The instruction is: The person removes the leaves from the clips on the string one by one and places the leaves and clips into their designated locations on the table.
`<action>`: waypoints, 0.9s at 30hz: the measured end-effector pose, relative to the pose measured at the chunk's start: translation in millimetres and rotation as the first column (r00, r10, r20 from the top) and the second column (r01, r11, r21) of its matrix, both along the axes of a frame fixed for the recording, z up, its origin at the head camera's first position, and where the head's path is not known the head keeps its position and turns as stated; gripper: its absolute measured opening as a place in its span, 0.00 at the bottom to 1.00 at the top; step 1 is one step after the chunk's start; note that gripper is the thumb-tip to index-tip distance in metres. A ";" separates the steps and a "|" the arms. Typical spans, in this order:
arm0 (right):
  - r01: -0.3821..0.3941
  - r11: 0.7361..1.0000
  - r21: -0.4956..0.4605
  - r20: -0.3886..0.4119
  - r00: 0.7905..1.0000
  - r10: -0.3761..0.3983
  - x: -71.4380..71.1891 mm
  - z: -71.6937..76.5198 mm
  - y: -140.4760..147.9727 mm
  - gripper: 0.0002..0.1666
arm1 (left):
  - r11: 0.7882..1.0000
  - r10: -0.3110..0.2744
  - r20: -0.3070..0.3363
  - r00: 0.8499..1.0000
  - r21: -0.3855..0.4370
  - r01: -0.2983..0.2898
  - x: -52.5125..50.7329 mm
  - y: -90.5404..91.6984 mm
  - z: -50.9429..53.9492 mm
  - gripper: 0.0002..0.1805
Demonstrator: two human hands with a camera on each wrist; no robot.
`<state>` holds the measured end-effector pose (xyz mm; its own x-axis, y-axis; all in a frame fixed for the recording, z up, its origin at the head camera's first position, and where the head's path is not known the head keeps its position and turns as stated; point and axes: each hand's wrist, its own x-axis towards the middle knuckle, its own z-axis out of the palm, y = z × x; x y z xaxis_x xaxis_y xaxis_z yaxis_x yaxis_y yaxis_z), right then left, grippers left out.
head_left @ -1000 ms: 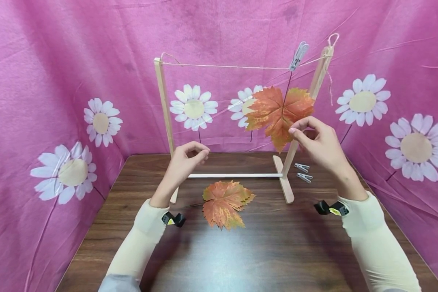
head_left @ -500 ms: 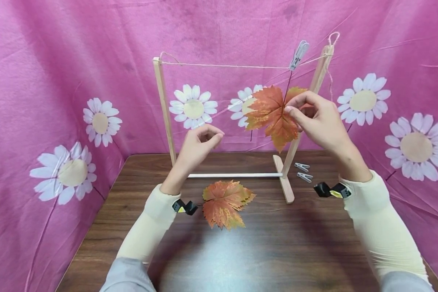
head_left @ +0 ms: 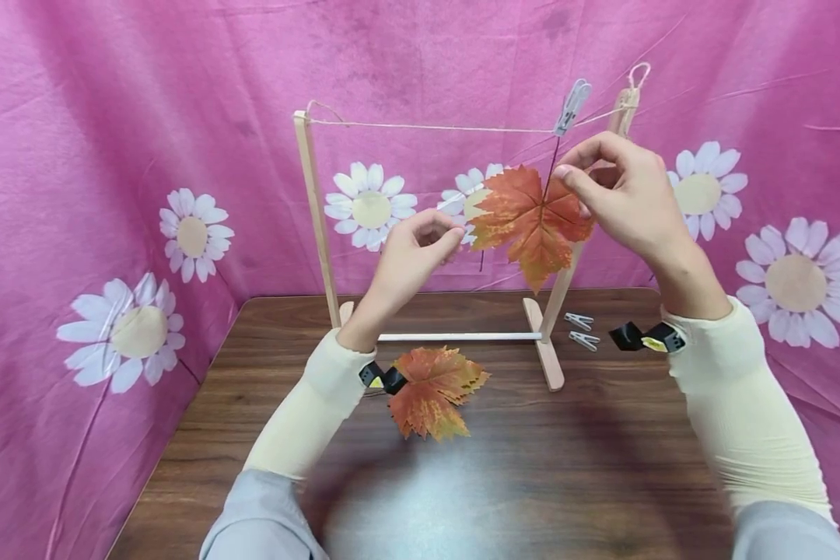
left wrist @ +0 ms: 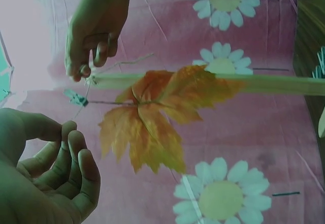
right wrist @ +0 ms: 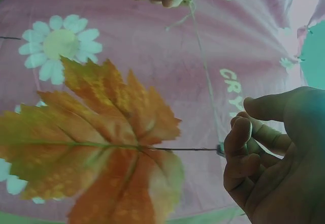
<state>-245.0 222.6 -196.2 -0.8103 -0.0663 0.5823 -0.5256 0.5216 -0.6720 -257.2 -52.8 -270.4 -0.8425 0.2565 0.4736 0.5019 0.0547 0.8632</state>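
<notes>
An orange-red leaf (head_left: pixel 525 222) hangs by its dark stem from a grey clothespin (head_left: pixel 572 107) clipped on the string (head_left: pixel 427 127) near the right post. My right hand (head_left: pixel 633 194) is just right of the stem in the head view, overlapping the leaf's edge; its fingers are loosely bent and hold nothing, with thumb and fingertips apart in the right wrist view (right wrist: pixel 274 153). To the leaf's left my left hand (head_left: pixel 413 260) hovers in the air, loosely curled and empty. The left wrist view shows the leaf (left wrist: pixel 147 117) and clothespin (left wrist: pixel 76 98) beyond the left hand (left wrist: pixel 51 168).
Overlapping leaves (head_left: pixel 437 397) lie on the brown table (head_left: pixel 504 482), partly behind the left wrist camera. Two grey clothespins (head_left: pixel 579 320) rest right of the wooden frame's right foot (head_left: pixel 546 358). The left post (head_left: pixel 315 218) stands behind the left forearm. Pink flowered cloth surrounds the table.
My right hand has moved up past the hanging leaf, from its lower edge to beside the stem. My left hand has risen and shifted right. The leaf and clothespin hang where they were.
</notes>
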 end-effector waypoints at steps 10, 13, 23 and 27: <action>0.001 0.998 -0.057 0.004 1.000 -0.001 -4.1 34.4 9.1 0.03 | 0.999 -0.024 -0.009 1.000 0.046 0.024 -11.8 32.5 28.6 0.07; 0.011 0.998 -0.055 0.018 1.000 -0.010 -5.9 44.2 11.4 0.03 | 0.999 -0.027 0.005 1.000 0.043 0.027 -15.9 39.5 34.9 0.07; 0.076 0.997 -0.008 0.076 0.994 -0.076 -16.1 73.3 13.6 0.07 | 1.000 -0.010 -0.015 1.000 0.021 0.010 -27.1 61.0 52.9 0.07; 0.126 0.991 0.043 0.095 0.987 -0.130 -22.1 80.7 14.2 0.10 | 0.999 0.020 -0.004 1.000 -0.038 -0.020 -30.1 68.5 60.4 0.07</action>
<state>-267.1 236.8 -115.6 -0.8661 0.0215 0.4993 -0.3860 0.6057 -0.6957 -287.3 15.7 -210.1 -0.8461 0.2576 0.4667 0.5033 0.0976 0.8586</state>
